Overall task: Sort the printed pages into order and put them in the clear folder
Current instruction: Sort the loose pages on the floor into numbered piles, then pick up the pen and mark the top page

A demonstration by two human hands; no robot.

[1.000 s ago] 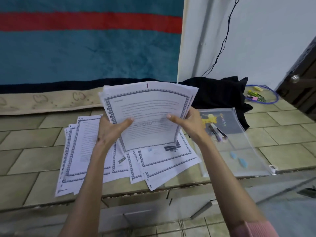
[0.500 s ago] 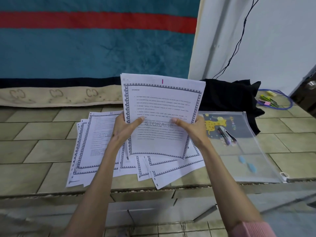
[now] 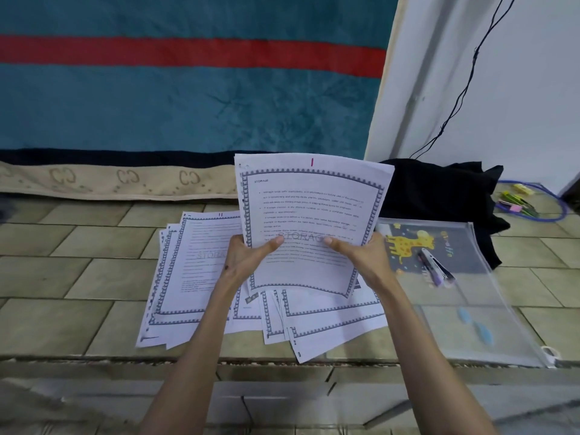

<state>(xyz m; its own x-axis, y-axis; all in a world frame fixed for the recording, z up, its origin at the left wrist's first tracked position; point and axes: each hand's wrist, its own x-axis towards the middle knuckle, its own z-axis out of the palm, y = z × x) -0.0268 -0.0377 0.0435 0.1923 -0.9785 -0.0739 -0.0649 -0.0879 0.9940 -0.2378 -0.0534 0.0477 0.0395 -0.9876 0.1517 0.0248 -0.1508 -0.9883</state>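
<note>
1. Since a second ago the held sheaf of pages (image 3: 309, 227) has straightened, its top sheet now squarer and marked "1".
2. Left hand (image 3: 246, 257) grips its left edge, thumb on the front; right hand (image 3: 364, 255) grips the right edge likewise.
3. Loose pages (image 3: 191, 277) fan along the ledge's (image 3: 62, 271) front edge; the clear folder (image 3: 470, 312) lies toward its right end.

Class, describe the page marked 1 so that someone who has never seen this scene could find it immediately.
Start at the tiled ledge below the teal blanket, where printed pages lie fanned out. Above that spread, the left hand and right hand hold the page marked 1 upright. Unlike the flat sheets, it is raised, with a red 1 at its top edge.
</note>
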